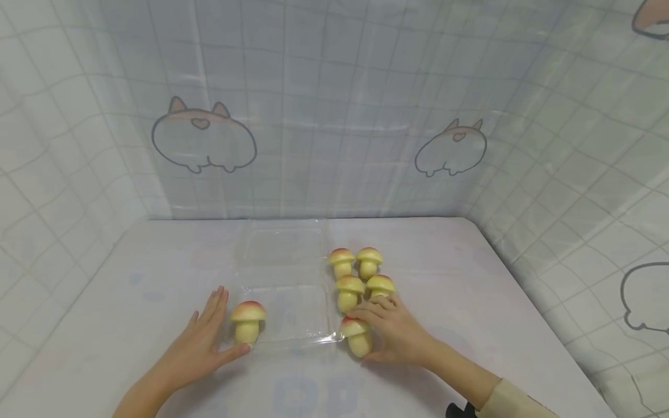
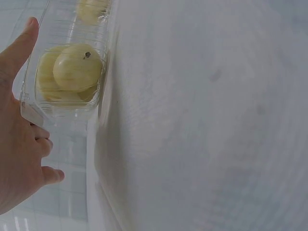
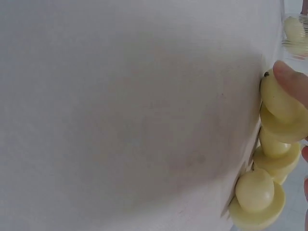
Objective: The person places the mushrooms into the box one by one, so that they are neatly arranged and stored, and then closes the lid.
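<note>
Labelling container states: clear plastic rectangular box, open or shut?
Open: its clear lid lies spread behind the base, leaving the red-topped yellow mushroom-shaped piece inside uncovered.

The mushrooms [image 1: 349, 293] are yellow with red tops. The pale desk [image 1: 444, 261] has faint blue patches. At twelve o'clock, the wall [image 1: 334, 75] has grey squares and animal drawings [image 1: 204, 139] with orange ears. The sleeve [image 1: 512, 399] at five o'clock is cream.

Yellow mushroom [image 1: 248, 323] (red-topped) in open clear box [image 1: 298, 312], apparently lying flat; five others [image 1: 348, 294] alongside.
</note>
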`<action>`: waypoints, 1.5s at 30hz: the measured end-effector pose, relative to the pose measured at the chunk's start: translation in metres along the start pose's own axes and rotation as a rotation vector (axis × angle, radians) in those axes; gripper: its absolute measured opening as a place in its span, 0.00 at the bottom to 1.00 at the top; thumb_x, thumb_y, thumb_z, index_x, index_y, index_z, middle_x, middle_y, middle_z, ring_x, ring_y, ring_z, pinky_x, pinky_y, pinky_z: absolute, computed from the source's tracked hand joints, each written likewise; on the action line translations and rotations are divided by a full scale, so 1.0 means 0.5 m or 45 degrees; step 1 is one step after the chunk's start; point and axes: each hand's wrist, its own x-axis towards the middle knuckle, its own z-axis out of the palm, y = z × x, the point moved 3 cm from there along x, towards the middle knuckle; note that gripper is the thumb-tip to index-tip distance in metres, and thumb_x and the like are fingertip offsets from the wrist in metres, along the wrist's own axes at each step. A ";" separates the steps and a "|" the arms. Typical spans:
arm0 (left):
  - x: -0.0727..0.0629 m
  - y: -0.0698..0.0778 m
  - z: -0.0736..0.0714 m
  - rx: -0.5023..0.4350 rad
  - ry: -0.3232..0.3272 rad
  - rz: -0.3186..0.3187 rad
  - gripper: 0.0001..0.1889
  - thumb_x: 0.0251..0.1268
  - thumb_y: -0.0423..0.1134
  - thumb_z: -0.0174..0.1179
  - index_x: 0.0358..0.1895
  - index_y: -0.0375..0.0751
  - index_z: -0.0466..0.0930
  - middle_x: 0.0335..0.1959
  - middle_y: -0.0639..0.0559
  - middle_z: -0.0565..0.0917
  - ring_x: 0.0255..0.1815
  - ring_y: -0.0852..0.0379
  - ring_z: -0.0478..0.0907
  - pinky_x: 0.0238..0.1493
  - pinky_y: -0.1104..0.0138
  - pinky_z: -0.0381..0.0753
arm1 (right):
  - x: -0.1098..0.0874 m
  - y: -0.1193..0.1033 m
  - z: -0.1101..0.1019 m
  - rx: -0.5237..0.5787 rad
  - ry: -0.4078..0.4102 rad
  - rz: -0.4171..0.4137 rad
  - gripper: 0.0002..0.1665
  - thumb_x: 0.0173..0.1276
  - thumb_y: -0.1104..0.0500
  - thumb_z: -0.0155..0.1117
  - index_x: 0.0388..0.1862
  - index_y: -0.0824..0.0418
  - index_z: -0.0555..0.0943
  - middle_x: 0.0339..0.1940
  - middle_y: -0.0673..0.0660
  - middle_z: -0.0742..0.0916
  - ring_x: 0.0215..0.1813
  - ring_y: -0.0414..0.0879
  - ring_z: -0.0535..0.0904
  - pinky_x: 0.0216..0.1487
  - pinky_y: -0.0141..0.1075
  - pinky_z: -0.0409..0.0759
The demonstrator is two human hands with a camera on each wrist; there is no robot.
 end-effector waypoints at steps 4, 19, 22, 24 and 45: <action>0.002 -0.001 -0.001 0.000 -0.006 -0.003 0.60 0.55 0.63 0.64 0.74 0.25 0.37 0.75 0.29 0.43 0.76 0.35 0.41 0.66 0.34 0.47 | 0.000 0.000 -0.002 -0.023 -0.001 -0.020 0.55 0.33 0.37 0.82 0.63 0.53 0.74 0.59 0.45 0.79 0.56 0.44 0.71 0.54 0.46 0.69; 0.001 -0.004 0.001 0.018 0.010 0.018 0.60 0.56 0.63 0.63 0.74 0.25 0.38 0.75 0.28 0.44 0.75 0.35 0.42 0.64 0.32 0.49 | -0.005 0.008 -0.018 -0.053 0.018 0.053 0.50 0.31 0.36 0.79 0.56 0.54 0.76 0.53 0.45 0.79 0.55 0.45 0.71 0.53 0.40 0.68; 0.001 -0.004 0.001 0.018 0.007 0.018 0.60 0.56 0.63 0.63 0.74 0.25 0.38 0.75 0.28 0.44 0.76 0.35 0.41 0.64 0.32 0.49 | -0.002 0.012 -0.037 -0.055 0.052 0.078 0.50 0.32 0.37 0.79 0.56 0.55 0.76 0.52 0.46 0.80 0.55 0.44 0.71 0.50 0.38 0.68; 0.001 -0.004 0.002 0.020 0.007 0.020 0.60 0.56 0.63 0.63 0.74 0.25 0.37 0.75 0.28 0.44 0.76 0.36 0.41 0.64 0.32 0.49 | 0.002 0.014 -0.048 -0.049 0.083 0.086 0.49 0.32 0.37 0.79 0.56 0.56 0.76 0.52 0.47 0.80 0.55 0.44 0.71 0.48 0.38 0.68; -0.001 -0.004 0.003 0.009 0.018 0.021 0.60 0.56 0.63 0.63 0.74 0.26 0.38 0.75 0.29 0.43 0.76 0.37 0.40 0.65 0.33 0.47 | 0.084 0.008 -0.150 -0.009 0.413 0.042 0.51 0.35 0.37 0.77 0.58 0.61 0.75 0.51 0.51 0.80 0.49 0.48 0.71 0.46 0.41 0.67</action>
